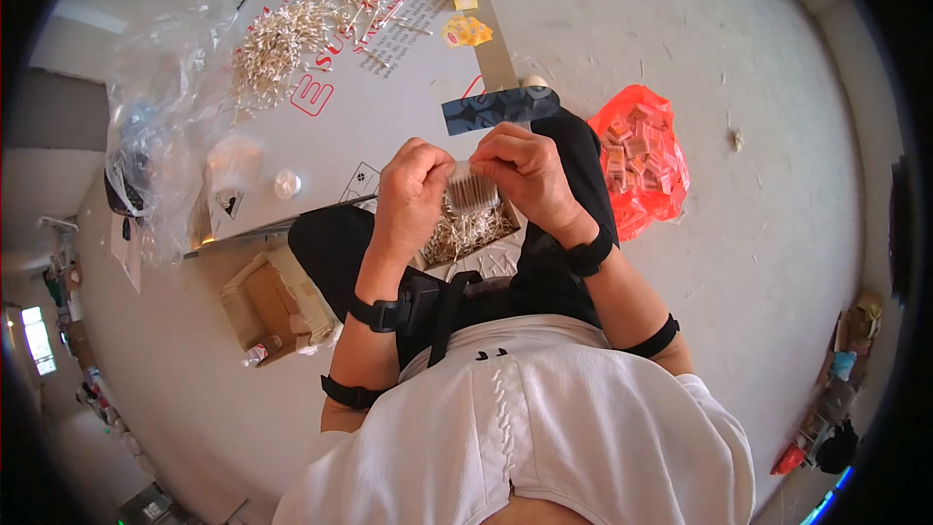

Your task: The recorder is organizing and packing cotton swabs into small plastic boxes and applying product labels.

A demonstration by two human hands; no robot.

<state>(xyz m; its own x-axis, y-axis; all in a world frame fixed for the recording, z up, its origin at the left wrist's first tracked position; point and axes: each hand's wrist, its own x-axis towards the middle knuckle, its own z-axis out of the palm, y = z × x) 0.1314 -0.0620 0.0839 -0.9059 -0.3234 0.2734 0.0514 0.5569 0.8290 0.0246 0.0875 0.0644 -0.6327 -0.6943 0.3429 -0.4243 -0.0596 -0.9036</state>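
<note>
Shirt (573,399), hands (410,190) pinching packet (473,194) edge — over box (508,224)

Right of frame: broad open floor (768,214); red bag (632,222) bars inner edge. Centre: swab box (509,225) hemmed by legs (580,148), overhung by packet (473,195), left hand (410,190), right hand (530,180). Upper left: swab pile (287,47), clear plastic (160,73) obstruct desk (350,141); lane free between pile and white cup (287,184).

Bag (473,195) and box (512,220) partly hidden, shirt (573,408) cut off
Fingers (503,148) cover the bag's upper corners; the bag blocks part of the box. The lower edge crops the shirt. Clutter (826,403) by the right wall (867,185) is too small to tell.
</note>
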